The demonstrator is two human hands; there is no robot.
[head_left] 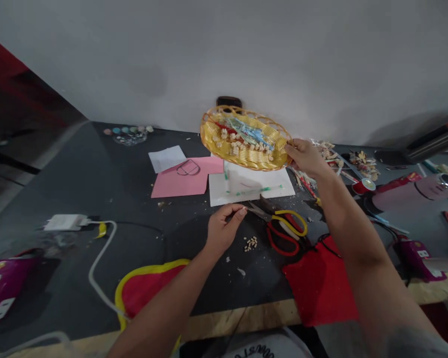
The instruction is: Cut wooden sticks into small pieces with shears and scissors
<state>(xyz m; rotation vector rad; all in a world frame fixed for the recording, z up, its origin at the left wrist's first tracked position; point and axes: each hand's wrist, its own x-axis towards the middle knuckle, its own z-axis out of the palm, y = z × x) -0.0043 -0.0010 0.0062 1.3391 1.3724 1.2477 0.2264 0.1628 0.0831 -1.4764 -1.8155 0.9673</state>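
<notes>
My right hand grips the right rim of a yellow woven oval basket, lifted above the table and tilted towards me. In it lie small pale flower-like pieces, blue and pale green strands and something red. My left hand is low over the table, thumb and forefinger pinched together; whatever tiny thing may be between them cannot be made out. Just right of those fingertips are scissors with yellow and red handles, lying on other dark tools. Several short pale bead-like pieces form a small heap below.
White sheets and pink paper lie behind my hands. At right stand a pink bottle and a red thread spool. Red cloth hangs over the front edge. A white charger with its cable lies left.
</notes>
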